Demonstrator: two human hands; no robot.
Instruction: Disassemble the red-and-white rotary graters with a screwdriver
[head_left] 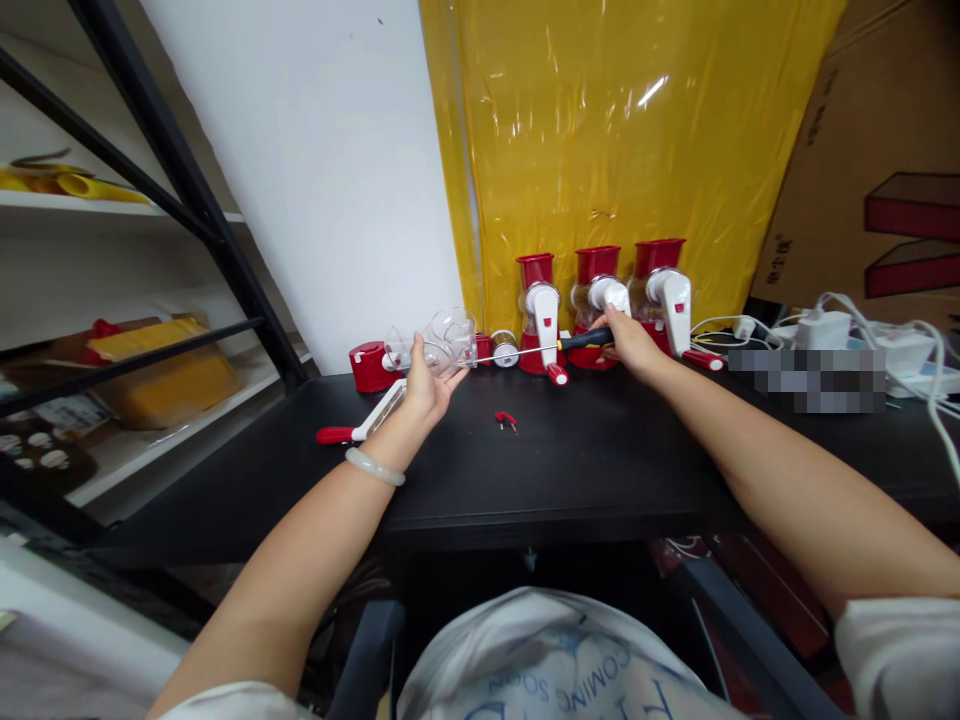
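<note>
My left hand (pixel 426 385) is wrapped round a clear plastic grater body (pixel 450 335), tilted on its side above the black table. In my right hand (pixel 626 345) is a screwdriver (pixel 589 340) with a black and yellow handle. Its long shaft points left, and the tip end lies at the clear body; exact contact cannot be made out. A white crank handle (pixel 382 410) with a red grip lies by my left wrist. Behind it stands a red base part (pixel 369 367). A small red piece with screws (pixel 505 418) lies on the table between my arms.
Assembled red and white rotary graters (pixel 538 310) stand along the yellow-wrapped panel (pixel 637 130). A round drum part (pixel 505 348) sits beside them. White chargers and cables (pixel 825 330) crowd the right end. A black metal shelf frame (pixel 187 200) rises at left.
</note>
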